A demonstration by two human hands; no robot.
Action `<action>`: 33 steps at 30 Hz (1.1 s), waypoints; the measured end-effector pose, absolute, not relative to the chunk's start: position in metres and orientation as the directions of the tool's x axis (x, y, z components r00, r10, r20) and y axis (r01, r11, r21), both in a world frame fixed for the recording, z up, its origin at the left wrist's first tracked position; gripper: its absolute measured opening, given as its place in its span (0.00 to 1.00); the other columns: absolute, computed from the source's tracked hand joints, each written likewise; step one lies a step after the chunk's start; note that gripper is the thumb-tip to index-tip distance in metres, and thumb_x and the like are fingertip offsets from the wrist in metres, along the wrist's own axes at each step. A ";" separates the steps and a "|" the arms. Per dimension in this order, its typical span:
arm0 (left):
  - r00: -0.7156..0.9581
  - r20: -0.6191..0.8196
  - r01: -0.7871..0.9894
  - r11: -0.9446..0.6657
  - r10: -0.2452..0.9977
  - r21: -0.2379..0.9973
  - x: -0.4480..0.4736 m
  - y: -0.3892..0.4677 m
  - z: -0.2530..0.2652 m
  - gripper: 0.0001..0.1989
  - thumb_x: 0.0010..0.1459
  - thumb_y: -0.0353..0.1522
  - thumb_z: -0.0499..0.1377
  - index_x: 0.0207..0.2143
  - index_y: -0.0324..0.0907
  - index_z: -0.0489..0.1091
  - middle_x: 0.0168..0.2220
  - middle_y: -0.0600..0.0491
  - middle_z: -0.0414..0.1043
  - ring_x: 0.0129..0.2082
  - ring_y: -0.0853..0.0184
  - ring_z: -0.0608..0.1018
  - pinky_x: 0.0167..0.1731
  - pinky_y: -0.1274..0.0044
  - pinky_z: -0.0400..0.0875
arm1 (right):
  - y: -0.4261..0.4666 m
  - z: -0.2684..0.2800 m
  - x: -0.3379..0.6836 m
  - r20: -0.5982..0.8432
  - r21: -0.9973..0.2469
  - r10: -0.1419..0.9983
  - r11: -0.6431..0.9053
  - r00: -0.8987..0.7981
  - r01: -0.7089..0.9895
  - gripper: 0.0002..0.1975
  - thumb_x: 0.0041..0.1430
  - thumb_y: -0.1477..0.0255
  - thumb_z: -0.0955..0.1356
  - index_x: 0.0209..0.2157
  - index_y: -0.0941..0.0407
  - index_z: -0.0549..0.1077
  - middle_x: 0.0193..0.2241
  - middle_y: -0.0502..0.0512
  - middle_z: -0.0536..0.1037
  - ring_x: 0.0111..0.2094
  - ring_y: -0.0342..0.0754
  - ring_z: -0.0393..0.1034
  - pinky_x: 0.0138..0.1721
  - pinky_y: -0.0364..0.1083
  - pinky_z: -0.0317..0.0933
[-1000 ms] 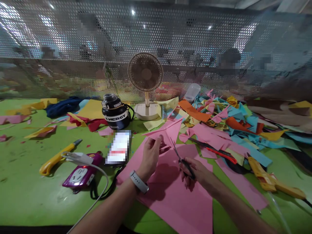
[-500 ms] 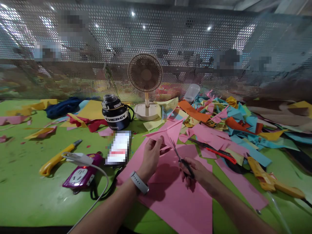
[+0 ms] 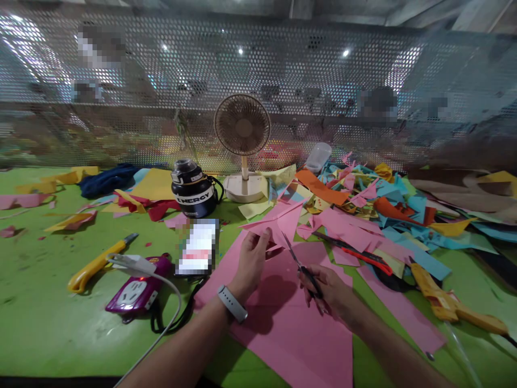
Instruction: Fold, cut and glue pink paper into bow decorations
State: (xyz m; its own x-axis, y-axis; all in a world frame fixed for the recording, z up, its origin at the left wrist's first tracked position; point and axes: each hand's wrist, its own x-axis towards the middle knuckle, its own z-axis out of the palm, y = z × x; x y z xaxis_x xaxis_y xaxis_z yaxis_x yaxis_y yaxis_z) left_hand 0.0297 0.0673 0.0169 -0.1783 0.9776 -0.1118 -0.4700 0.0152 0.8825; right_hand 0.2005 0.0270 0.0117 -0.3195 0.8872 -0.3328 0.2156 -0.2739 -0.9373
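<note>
My left hand (image 3: 252, 261) pinches the lower edge of a folded piece of pink paper (image 3: 283, 223), holding it up off the table. Black-handled scissors (image 3: 299, 263) are in my right hand (image 3: 323, 288), fingers through the handles. Their blades point up and left and meet the right part of the folded paper; whether they are cutting into it I cannot tell. Beneath both hands lies a large pink sheet (image 3: 307, 339), which carries their shadows.
A yellow cutter (image 3: 95, 267), a purple power socket (image 3: 135, 291) with a white cable and a phone (image 3: 197, 247) lie left. Behind stand a black bottle (image 3: 193, 191) and a fan (image 3: 244, 188). Rightward are paper scraps (image 3: 351, 221), a red-black cutter (image 3: 363, 256) and a yellow glue gun (image 3: 444, 302).
The camera view has shifted slightly. Both hands, the folded pink paper and the scissors keep almost the same positions, with the blades perhaps a little closer together.
</note>
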 end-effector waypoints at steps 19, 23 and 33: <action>-0.190 -0.123 -0.454 0.024 0.974 0.891 0.029 0.070 0.011 0.23 0.43 0.47 0.68 0.24 0.41 0.63 0.23 0.60 0.64 0.26 0.72 0.69 0.34 0.70 0.77 | 0.028 0.009 0.200 -0.365 -0.923 0.895 -0.313 -0.255 0.223 0.25 0.46 0.47 0.69 0.25 0.56 0.66 0.13 0.43 0.68 0.08 0.34 0.48 0.08 0.37 0.44; -0.188 -0.125 -0.444 0.029 0.974 0.895 0.029 0.069 0.014 0.23 0.43 0.48 0.68 0.22 0.41 0.62 0.24 0.59 0.64 0.25 0.72 0.69 0.35 0.69 0.77 | 0.029 0.010 0.197 -0.357 -0.926 0.902 -0.309 -0.242 0.215 0.25 0.45 0.48 0.70 0.24 0.57 0.65 0.12 0.44 0.68 0.09 0.34 0.48 0.08 0.37 0.42; -0.149 -0.140 -0.436 0.062 0.979 0.898 0.032 0.066 0.013 0.23 0.44 0.47 0.68 0.24 0.40 0.64 0.24 0.59 0.63 0.26 0.71 0.70 0.34 0.69 0.77 | 0.028 0.017 0.196 -0.371 -0.924 0.899 -0.332 -0.234 0.189 0.28 0.42 0.44 0.70 0.25 0.56 0.65 0.13 0.45 0.71 0.08 0.33 0.47 0.08 0.37 0.45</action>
